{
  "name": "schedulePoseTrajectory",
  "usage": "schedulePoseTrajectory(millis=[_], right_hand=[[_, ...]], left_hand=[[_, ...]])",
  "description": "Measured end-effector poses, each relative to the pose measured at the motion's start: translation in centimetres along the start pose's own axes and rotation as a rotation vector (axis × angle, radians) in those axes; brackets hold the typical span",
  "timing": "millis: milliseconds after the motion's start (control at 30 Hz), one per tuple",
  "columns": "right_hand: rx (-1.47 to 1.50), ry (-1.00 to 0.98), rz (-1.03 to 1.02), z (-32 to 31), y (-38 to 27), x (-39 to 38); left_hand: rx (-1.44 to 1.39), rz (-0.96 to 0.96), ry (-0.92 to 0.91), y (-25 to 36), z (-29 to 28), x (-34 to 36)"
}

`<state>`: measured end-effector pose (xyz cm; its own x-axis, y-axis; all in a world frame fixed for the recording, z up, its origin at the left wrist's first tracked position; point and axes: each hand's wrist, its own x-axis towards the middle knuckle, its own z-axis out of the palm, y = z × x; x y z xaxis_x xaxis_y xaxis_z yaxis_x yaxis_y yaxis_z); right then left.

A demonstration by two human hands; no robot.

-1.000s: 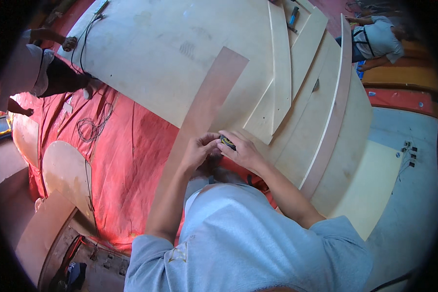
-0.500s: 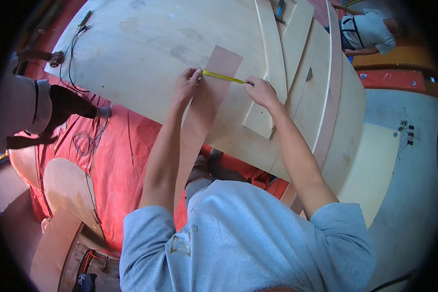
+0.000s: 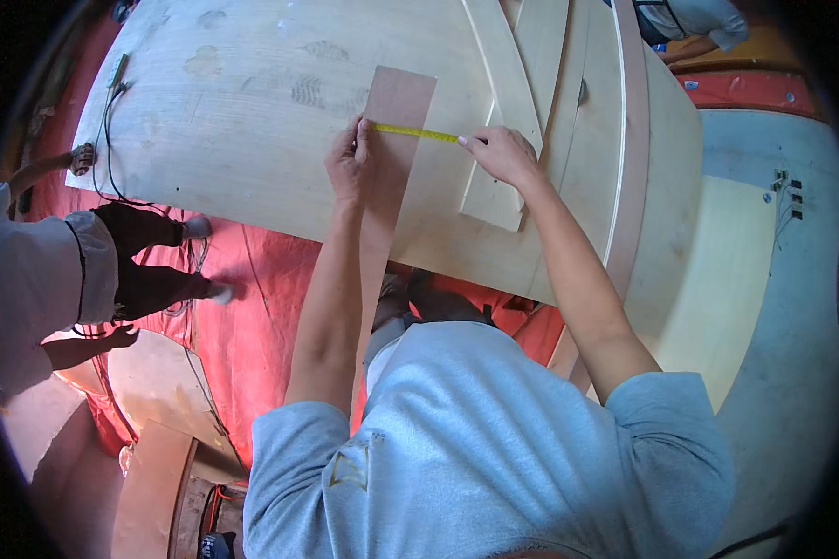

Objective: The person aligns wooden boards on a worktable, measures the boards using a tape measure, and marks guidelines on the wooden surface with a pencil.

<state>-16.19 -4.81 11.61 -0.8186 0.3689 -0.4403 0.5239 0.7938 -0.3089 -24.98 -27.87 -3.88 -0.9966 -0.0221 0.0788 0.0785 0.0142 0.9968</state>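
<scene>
Moved toward 12 o'clock since a second ago with left hand (image 3: 347, 168) and right hand (image 3: 508, 156); drew out yellow tape measure (image 3: 412, 132). Pinching one end at 11 o'clock with left, closed on the other at 1 o'clock with right; stretching across brownish-pink strip (image 3: 390, 179) at 12 o'clock. Can't read tape markings or yellowish emblem (image 3: 350, 468) at 7 o'clock.

Yellow measuring tape (image 3: 414, 132) across pinkish-brown board (image 3: 389, 182)
</scene>
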Motion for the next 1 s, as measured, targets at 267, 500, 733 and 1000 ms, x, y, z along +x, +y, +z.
schedulePoseTrajectory(millis=[267,500,733,1000], right_hand=[[-0.024,-0.003,0.016,0.5,0.1,-0.5],[-0.022,0.025,-0.014,1.6,0.3,-0.2],[-0.025,-0.018,-0.032,1.5,-0.8,-0.6],[0.033,-0.064,-0.186,2.3,-4.0,0.8]], left_hand=[[0.016,0.003,-0.047,0.6,-0.3,0.0],[0.106,0.105,-0.055,-0.2,-0.4,0.3],[0.156,0.057,-0.089,-0.4,-0.5,0.1],[0.174,0.1,-0.062,0.4,-0.3,0.1]])
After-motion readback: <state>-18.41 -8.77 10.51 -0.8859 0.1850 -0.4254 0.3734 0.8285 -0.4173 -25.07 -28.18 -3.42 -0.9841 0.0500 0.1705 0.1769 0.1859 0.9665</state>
